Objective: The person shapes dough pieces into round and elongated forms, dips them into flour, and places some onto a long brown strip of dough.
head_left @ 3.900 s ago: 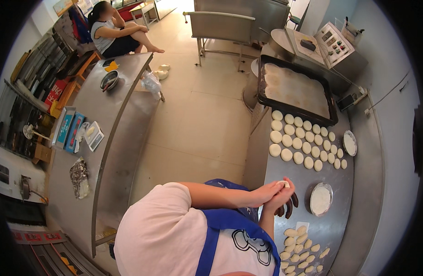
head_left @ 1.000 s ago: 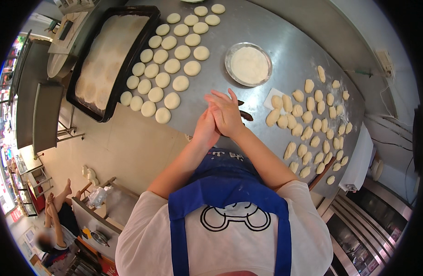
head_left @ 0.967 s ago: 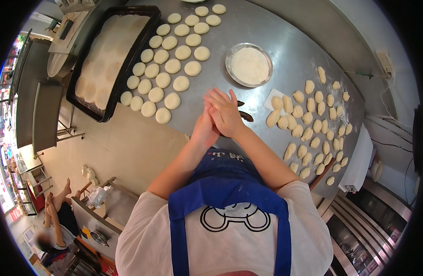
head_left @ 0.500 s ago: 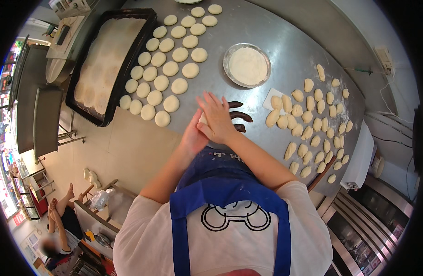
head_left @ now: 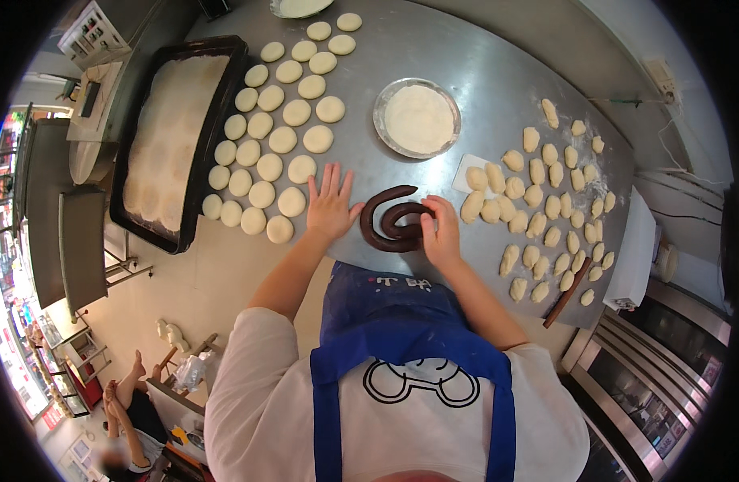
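A dark brown, smooth rope of paste (head_left: 375, 239) lies coiled in a loose spiral on the steel table in front of me. My right hand (head_left: 442, 233) has its fingers closed round the coil's right end. To the left of the coil, my left hand (head_left: 331, 205) rests palm down with its fingers spread. Beside its fingertips are rows of flat, round, pale dough discs (head_left: 302, 169). Whether anything lies under the left palm is hidden.
A black baking tray (head_left: 239, 68) with a browned liner stands left of the discs. Beyond the coil sits a metal bowl of flour (head_left: 420, 120). Right are a white scraper (head_left: 461, 178), several small dough lumps (head_left: 533, 195) and a rolling pin (head_left: 568, 293). Another person (head_left: 148, 410) sits at lower left.
My hands, pressed together over a pale dough piece before, have come apart. The left now lies flat; the right grips the paste coil, now in fuller view. That dough piece no longer shows.
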Demonstrator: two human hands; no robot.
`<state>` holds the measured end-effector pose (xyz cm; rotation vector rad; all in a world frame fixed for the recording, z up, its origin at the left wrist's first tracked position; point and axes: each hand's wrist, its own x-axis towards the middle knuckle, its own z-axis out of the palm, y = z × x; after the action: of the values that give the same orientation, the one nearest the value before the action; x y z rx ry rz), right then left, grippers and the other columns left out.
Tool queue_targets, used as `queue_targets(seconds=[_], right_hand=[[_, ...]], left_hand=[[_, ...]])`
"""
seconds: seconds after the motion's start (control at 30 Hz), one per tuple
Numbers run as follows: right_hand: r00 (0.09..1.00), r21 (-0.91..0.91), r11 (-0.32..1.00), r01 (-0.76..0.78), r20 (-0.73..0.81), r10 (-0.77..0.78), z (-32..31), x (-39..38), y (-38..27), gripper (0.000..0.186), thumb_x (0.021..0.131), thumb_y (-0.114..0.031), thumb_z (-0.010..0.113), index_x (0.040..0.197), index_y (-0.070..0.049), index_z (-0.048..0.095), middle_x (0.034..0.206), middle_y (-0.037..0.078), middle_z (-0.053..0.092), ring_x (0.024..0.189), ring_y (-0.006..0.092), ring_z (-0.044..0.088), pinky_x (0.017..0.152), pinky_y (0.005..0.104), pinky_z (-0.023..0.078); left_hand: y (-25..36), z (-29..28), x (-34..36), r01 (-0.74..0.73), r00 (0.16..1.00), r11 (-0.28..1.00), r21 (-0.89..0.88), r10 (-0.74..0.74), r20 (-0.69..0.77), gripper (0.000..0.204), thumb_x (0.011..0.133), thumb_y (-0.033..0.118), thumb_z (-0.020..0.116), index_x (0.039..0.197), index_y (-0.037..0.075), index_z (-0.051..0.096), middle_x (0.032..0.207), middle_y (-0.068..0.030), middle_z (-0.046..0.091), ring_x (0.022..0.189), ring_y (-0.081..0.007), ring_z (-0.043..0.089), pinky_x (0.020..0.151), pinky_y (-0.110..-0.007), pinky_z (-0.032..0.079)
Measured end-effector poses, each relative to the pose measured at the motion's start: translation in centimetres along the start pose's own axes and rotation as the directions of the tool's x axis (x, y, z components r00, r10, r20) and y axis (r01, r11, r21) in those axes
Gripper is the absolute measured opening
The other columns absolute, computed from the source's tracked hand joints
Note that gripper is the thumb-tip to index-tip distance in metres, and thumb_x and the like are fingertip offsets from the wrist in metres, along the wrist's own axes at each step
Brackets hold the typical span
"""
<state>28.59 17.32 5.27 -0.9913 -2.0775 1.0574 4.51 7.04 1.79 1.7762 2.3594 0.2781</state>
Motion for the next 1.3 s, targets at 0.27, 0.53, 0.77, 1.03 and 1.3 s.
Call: queue_targets(seconds=[0.27, 0.53, 0.77, 1.03, 1.3], right_hand=[[0.992, -0.129, 0.988, 0.087, 0.102, -0.074, -0.6, 0.1, -0.4, 0.024, 0.089, -0.016, 0.063, 0.110, -0.004, 0.063, 0.117, 0.016, 0.062, 0.108, 0.0349, 0.057, 0.095, 0.0425, 0.043], [0.991, -0.056, 0.996, 0.063, 0.118, -0.056, -0.3, -0.7, -1.4, 0.022, 0.088, -0.014, 0.063, 0.107, -0.003, 0.064, 0.115, 0.017, 0.062, 0.105, 0.0356, 0.059, 0.091, 0.0428, 0.047], [0.978, -0.079, 0.994, 0.077, 0.198, -0.060, -0.7, -1.0, -1.7, 0.020, 0.088, -0.016, 0.064, 0.104, -0.004, 0.065, 0.115, 0.016, 0.062, 0.102, 0.0353, 0.061, 0.088, 0.0421, 0.049], [0.982, -0.115, 0.989, 0.096, 0.172, -0.075, -2.1, -0.2, -0.9, 0.016, 0.087, -0.016, 0.066, 0.098, -0.005, 0.067, 0.110, 0.013, 0.064, 0.094, 0.0328, 0.064, 0.081, 0.0400, 0.052], [0.970, -0.084, 0.987, 0.137, 0.214, -0.116, -0.9, -1.8, 0.4, 0.007, 0.089, -0.010, 0.064, 0.091, -0.004, 0.067, 0.101, 0.015, 0.066, 0.094, 0.0325, 0.065, 0.083, 0.0394, 0.052]], left_hand=[[-3.8, 0.6, 0.0, -0.025, 0.999, 0.999, 0.039, 0.024, 0.025, 0.078, 0.091, 0.048, 0.057, 0.151, 0.006, 0.031, 0.159, -0.0212, 0.019, 0.149, -0.0368, 0.014, 0.117, -0.059, 0.014], [-2.4, 0.4, 0.3, 0.086, 0.995, 0.995, 0.057, -0.089, 0.053, 0.080, 0.090, 0.052, 0.058, 0.152, 0.009, 0.031, 0.159, -0.0212, 0.020, 0.149, -0.0381, 0.014, 0.117, -0.058, 0.013], [-1.0, 0.3, 0.1, 0.124, 0.992, 0.992, -0.020, -0.124, -0.031, 0.079, 0.086, 0.044, 0.065, 0.151, 0.011, 0.034, 0.158, -0.0212, 0.021, 0.148, -0.0387, 0.015, 0.117, -0.059, 0.014], [-1.1, -1.2, -4.1, 0.239, 0.963, 0.967, -0.083, -0.225, 0.145, 0.061, 0.084, 0.041, 0.069, 0.132, 0.007, 0.053, 0.135, -0.0203, 0.054, 0.121, -0.0347, 0.054, 0.099, -0.044, 0.045], [-4.1, -1.0, -5.0, 0.455, 0.880, 0.844, -0.286, -0.375, 0.293, 0.048, 0.064, 0.045, 0.085, 0.090, 0.007, 0.072, 0.092, -0.0143, 0.071, 0.088, -0.0315, 0.068, 0.077, -0.041, 0.054]])
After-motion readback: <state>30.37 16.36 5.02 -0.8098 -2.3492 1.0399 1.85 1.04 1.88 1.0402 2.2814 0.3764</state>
